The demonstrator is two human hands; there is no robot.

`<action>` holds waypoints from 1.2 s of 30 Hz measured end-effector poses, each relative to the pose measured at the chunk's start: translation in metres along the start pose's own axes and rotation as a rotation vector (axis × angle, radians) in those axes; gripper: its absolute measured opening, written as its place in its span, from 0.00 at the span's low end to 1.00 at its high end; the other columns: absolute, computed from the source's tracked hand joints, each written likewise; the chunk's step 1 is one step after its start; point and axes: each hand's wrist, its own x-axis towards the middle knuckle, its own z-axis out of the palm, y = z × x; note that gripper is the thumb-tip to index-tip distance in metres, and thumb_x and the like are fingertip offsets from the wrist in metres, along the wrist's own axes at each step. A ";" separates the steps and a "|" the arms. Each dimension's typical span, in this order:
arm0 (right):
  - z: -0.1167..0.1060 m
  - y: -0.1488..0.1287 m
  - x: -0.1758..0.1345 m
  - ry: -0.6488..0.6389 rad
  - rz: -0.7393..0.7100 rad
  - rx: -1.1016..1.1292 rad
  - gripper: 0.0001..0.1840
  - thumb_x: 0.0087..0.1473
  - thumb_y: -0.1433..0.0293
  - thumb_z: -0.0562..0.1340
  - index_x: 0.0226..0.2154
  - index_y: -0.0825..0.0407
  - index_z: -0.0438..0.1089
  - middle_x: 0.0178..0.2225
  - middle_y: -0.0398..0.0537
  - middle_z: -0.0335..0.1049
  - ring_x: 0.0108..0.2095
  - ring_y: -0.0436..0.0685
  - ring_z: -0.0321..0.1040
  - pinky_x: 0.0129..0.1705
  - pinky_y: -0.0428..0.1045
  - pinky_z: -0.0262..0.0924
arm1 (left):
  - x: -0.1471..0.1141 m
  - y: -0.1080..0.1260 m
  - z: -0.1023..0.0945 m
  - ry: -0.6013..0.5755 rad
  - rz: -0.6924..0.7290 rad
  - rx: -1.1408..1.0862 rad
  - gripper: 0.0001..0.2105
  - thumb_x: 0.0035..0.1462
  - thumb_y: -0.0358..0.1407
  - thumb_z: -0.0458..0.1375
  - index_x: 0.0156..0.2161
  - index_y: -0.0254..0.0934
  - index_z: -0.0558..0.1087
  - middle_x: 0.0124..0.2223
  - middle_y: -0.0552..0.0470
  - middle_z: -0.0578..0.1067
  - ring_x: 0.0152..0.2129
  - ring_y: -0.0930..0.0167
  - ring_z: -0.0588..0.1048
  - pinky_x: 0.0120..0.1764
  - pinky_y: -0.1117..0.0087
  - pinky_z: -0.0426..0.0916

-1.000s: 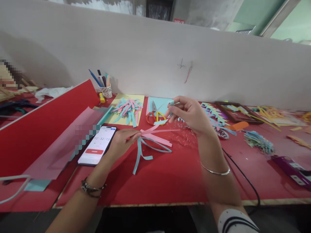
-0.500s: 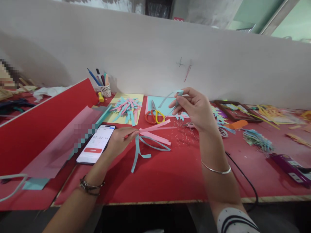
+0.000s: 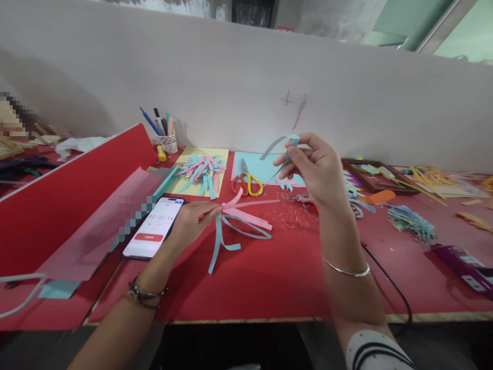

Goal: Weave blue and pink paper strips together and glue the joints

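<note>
Already, our left hand [image 3: 190, 222] pinches gathered pink and blue paper strips [image 3: 248, 218] inside the front edge of the red bench [image 3: 277, 288]; our right hand [image 3: 322, 169] pinches one curled pale-blue paper strip [image 3: 295, 139], ungathered.

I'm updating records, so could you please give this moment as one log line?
left hand: pinching pink-and-blue strip bundle; right hand: raised, holding blue strip; scissors: lying unheld

Pink and light-blue paper strips [image 3: 250, 218], fanned from the left grip [image 3: 192, 221], single light-blue strip [image 3: 294, 139], bent, in right grip [image 3: 321, 169]
</note>
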 end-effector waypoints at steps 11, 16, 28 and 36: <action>0.041 0.015 0.001 -0.266 0.141 0.103 0.14 0.47 0.58 0.59 0.28 0.51 0.59 0.22 0.39 0.70 0.17 0.44 0.65 0.19 0.42 0.57 | 0.000 -0.002 0.001 0.022 0.035 0.026 0.16 0.55 0.43 0.48 0.27 0.37 0.73 0.25 0.51 0.75 0.20 0.73 0.69 0.27 0.74 0.64; 0.052 0.020 -0.002 -0.322 0.150 0.054 0.13 0.48 0.59 0.59 0.26 0.52 0.62 0.27 0.43 0.69 0.22 0.44 0.63 0.25 0.44 0.57 | -0.001 -0.002 0.001 0.037 0.076 0.049 0.15 0.55 0.42 0.48 0.28 0.37 0.74 0.27 0.50 0.77 0.23 0.73 0.71 0.28 0.73 0.65; 0.059 0.024 -0.006 -0.365 -0.042 -0.332 0.06 0.45 0.68 0.61 0.22 0.53 0.66 0.35 0.46 0.65 0.37 0.52 0.61 0.40 0.50 0.54 | 0.000 -0.001 0.001 0.106 0.183 0.117 0.16 0.57 0.42 0.47 0.29 0.36 0.74 0.27 0.50 0.77 0.24 0.73 0.73 0.29 0.74 0.65; 0.054 0.022 -0.009 -0.464 0.025 -0.169 0.07 0.45 0.73 0.58 0.31 0.52 0.59 0.31 0.43 0.65 0.29 0.47 0.62 0.32 0.46 0.58 | 0.003 -0.002 0.000 0.126 0.242 0.196 0.17 0.58 0.42 0.46 0.29 0.36 0.74 0.27 0.50 0.78 0.24 0.72 0.74 0.29 0.73 0.66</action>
